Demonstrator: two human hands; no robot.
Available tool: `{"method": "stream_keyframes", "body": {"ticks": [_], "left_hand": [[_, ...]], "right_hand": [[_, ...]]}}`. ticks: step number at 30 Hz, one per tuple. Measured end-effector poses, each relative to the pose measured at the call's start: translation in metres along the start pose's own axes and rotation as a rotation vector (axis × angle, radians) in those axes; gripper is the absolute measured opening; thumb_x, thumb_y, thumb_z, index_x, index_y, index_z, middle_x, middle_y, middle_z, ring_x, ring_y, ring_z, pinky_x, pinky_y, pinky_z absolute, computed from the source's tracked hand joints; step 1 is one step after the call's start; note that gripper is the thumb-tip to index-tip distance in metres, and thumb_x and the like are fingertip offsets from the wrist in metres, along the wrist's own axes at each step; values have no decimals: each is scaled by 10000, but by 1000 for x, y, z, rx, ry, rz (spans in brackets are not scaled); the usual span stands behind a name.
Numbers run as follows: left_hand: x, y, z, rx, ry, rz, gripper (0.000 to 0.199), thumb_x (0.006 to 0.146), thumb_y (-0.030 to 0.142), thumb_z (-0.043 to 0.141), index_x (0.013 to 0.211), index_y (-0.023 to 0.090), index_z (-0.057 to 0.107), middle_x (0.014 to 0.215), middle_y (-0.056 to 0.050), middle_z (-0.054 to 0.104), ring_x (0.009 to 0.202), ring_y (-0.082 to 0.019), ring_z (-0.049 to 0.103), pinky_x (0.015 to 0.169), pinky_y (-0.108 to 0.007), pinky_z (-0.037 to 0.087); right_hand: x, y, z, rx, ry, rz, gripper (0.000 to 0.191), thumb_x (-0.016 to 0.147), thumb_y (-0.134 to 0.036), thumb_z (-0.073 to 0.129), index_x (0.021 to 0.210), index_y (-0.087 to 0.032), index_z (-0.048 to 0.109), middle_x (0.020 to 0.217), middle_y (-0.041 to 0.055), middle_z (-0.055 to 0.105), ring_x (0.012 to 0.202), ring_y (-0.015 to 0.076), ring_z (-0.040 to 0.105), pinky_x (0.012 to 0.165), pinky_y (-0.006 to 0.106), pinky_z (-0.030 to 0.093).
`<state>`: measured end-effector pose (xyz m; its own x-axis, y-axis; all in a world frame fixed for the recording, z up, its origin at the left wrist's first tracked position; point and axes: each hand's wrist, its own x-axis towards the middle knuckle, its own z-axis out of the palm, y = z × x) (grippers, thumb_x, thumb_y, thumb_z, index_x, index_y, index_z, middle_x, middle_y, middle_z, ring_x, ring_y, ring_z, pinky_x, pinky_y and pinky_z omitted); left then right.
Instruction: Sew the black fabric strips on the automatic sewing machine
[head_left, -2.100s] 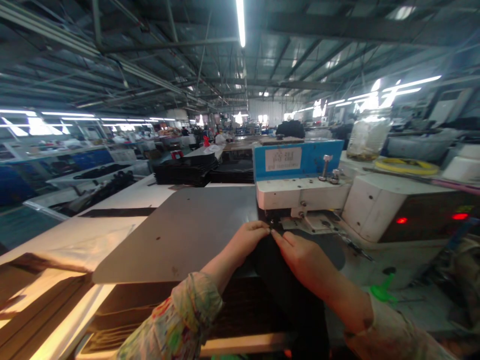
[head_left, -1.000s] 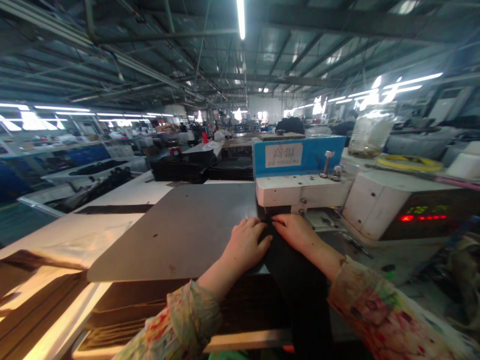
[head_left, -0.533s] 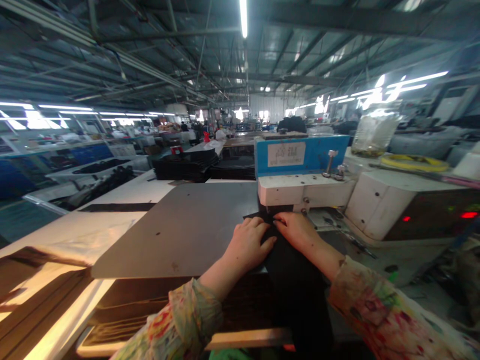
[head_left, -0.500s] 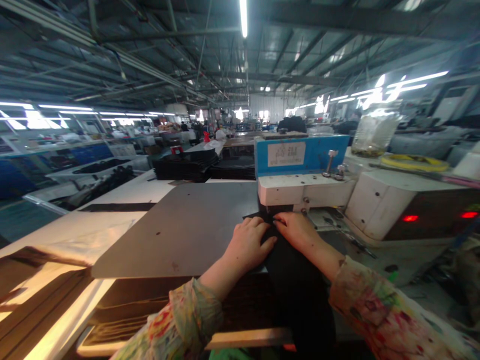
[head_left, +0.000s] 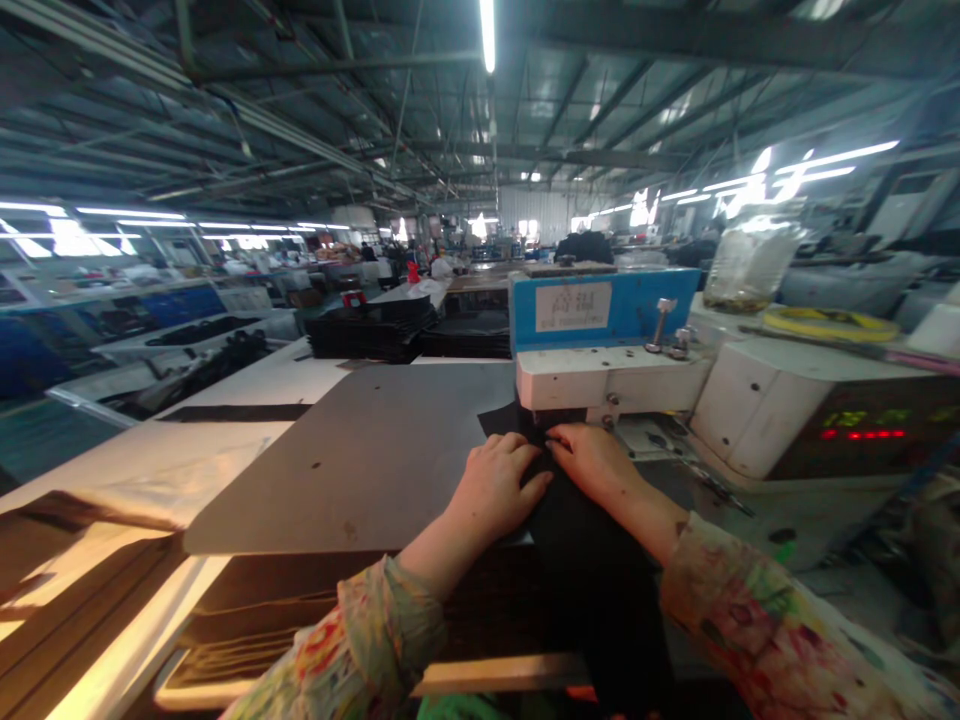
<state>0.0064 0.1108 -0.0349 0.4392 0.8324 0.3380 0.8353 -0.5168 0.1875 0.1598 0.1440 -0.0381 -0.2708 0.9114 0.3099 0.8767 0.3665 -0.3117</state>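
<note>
Right there, the black cloth point(head_left: 592, 560) ran lengthwise from under the machine head point(head_left: 615, 382) toward the wearer; the right hand point(head_left: 600, 470) pinched it, the left hand point(head_left: 491, 490), loosely open, touched its left side, neither clearly nearer.

bare grey plate point(head_left: 352, 465) open leftward, machine head point(head_left: 615, 380) blocking ahead, control box point(head_left: 795, 410) blocking the right

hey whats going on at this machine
A person has the left hand and right hand on a black cloth strip at the front of a machine head. The strip's far end lies on the metal plate, and the rest hangs toward the person. Black stacked pieces sit beyond the plate.
</note>
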Motion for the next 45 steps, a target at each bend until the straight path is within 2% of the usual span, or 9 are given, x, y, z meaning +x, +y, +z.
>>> {"method": "stream_keyframes", "body": {"ticks": [45], "left_hand": [[1,-2,2,4,12,14,273,808,408,444,971,226,565,987,-19,548,905,-186,479,787,-313,410]], "right_hand": [[-1,-1,2,-127,-1,-29,244,832,-227,404,948,-176,613,925,59,650,825,166,593,704,240,404]]}}
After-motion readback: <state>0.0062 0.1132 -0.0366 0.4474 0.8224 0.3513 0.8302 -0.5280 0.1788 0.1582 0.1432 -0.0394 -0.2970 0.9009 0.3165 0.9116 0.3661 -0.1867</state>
